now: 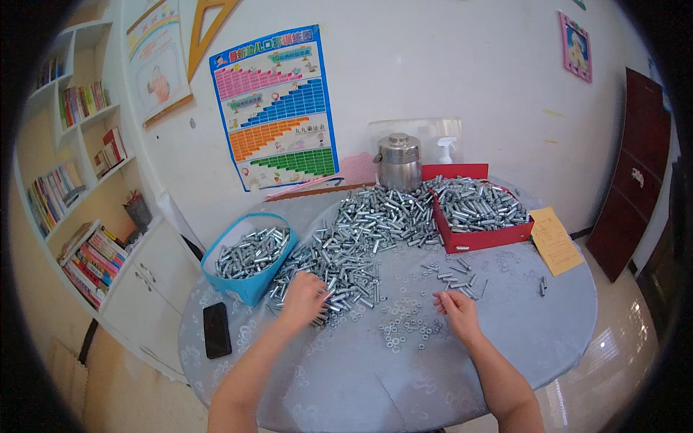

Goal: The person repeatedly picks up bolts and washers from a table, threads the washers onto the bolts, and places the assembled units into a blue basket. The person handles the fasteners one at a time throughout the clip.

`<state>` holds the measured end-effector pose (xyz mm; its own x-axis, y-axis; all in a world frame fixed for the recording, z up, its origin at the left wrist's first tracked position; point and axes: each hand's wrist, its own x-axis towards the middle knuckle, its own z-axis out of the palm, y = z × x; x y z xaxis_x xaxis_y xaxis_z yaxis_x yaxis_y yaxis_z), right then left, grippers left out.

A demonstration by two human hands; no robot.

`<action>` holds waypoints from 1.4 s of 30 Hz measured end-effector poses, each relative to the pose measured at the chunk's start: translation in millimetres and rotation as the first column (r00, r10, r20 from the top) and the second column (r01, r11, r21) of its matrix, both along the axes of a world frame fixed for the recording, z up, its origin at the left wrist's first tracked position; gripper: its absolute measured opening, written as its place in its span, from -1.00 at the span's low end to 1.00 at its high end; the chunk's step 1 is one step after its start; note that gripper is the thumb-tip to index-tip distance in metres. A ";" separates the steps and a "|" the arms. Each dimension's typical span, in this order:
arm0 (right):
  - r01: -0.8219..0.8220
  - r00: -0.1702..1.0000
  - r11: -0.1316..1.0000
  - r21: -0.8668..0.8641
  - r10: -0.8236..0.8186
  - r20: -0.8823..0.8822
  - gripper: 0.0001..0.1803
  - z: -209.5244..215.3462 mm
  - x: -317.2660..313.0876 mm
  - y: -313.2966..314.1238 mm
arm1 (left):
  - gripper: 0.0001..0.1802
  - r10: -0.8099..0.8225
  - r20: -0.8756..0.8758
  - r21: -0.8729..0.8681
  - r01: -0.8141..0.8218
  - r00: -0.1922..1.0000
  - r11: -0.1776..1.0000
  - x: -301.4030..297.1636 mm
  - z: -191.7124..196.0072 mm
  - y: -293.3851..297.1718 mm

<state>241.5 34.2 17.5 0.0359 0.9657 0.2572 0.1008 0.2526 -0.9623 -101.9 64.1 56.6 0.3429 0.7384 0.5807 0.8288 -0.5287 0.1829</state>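
My left hand [304, 299] is at the near edge of a heap of silvery metal sleeve anchors [354, 242], its fingers curled down among them. What those fingers hold, if anything, is hidden. To the right, my right hand [459, 312] is over the table with thumb and fingers pinched together; anything in them is too small to make out. Between the hands lie loose nuts and washers [399, 334]. Just beyond my right hand a few separate anchors [459, 280] are scattered on the grey tablecloth.
A blue basket [249, 290] of anchors stands left of the heap, a red box [482, 239] of them at the back right. A black phone [216, 330] lies front left, a yellow paper [555, 242] at the right edge. Behind stand a steel canister [400, 163] and spray bottle [446, 150].
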 end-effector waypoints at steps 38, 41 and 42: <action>-0.014 0.965 0.998 0.058 -0.002 0.263 -0.76 -0.3 -0.5 -1.9 | -0.92 0.092 -0.096 0.036 -0.088 0.991 0.995 35.5 -21.4 17.9; -0.017 0.960 0.996 0.093 -0.009 0.279 -0.76 -0.8 0.2 -3.0 | -0.91 0.208 0.036 0.017 -0.208 0.978 0.978 16.2 4.3 13.4; -0.025 0.960 0.995 0.097 -0.004 0.279 -0.76 -0.5 0.0 -3.1 | -0.90 0.276 0.075 0.000 -0.276 0.958 0.961 4.2 14.4 15.0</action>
<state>241.5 31.1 17.0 -0.0608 0.9349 0.3498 0.3583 0.3475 -0.8665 -97.7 79.1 70.9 0.0828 0.7923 0.6045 0.9273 -0.2835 0.2445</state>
